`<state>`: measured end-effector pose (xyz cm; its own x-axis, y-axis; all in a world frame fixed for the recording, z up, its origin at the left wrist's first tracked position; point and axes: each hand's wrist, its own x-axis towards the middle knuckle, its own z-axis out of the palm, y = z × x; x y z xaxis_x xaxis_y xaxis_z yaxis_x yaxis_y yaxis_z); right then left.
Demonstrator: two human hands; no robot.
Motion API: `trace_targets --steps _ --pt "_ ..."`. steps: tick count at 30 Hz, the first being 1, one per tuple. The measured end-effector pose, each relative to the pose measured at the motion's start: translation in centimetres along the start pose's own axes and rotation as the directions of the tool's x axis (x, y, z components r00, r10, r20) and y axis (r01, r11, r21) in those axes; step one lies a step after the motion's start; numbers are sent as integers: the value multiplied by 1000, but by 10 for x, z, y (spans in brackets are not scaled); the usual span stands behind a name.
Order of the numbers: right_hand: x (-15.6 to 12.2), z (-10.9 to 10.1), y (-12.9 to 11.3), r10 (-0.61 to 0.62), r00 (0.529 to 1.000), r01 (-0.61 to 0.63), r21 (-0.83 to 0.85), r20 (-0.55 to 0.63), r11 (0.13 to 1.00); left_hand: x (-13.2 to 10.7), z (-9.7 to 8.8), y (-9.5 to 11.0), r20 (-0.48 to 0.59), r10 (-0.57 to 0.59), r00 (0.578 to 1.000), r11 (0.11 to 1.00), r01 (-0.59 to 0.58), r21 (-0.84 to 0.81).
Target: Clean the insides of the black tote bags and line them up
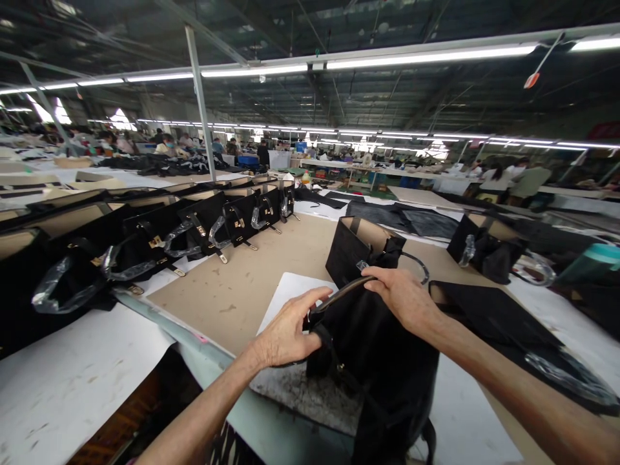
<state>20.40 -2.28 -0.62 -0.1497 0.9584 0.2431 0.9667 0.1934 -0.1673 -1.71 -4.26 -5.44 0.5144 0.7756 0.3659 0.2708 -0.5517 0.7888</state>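
A black handbag sits in front of me at the table's edge, its lower part hanging toward me. My left hand is curled round one end of the bag's handle, thumb below and fingers above. Higher up the same handle, my right hand pinches it between thumb and fingertips. Just behind stands another black bag with a beige lining, open at the top. Under the bag I hold lie white sheets and a dark, worn slab.
Along the left stands a row of black bags with plastic-wrapped handles. At right are an upright black bag, a flat-lying bag and a green-lidded container. A metal post rises behind; people sit at farther tables.
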Motion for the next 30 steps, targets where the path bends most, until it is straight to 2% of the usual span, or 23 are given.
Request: trace_targets --steps 4,5,7,10,13,17,25,30 --pt "3 -3 -4 5 1000 -5 1 -4 1000 -1 -9 6 139 -79 987 994 88 -64" --pt "3 -4 -5 9 1000 -9 4 -4 1000 0 -10 8 146 -97 985 992 106 -60" --pt "5 -4 -7 15 1000 -15 2 2 1000 5 -8 12 85 -129 988 992 128 11" --pt "5 -3 -7 37 999 -37 -6 25 999 17 -1 19 -33 -127 991 969 131 210" --pt "5 -1 -3 48 999 -48 16 18 999 26 5 22 -46 -103 994 949 112 293" --pt "4 -3 0 49 999 -49 60 1 997 29 6 20 -90 -112 990 960 131 248" --pt "9 -3 0 53 999 -51 110 -11 993 29 7 15 -109 -107 988 977 125 174" --pt "10 -2 0 78 997 -79 132 12 988 30 11 10 -145 -113 983 984 131 124"
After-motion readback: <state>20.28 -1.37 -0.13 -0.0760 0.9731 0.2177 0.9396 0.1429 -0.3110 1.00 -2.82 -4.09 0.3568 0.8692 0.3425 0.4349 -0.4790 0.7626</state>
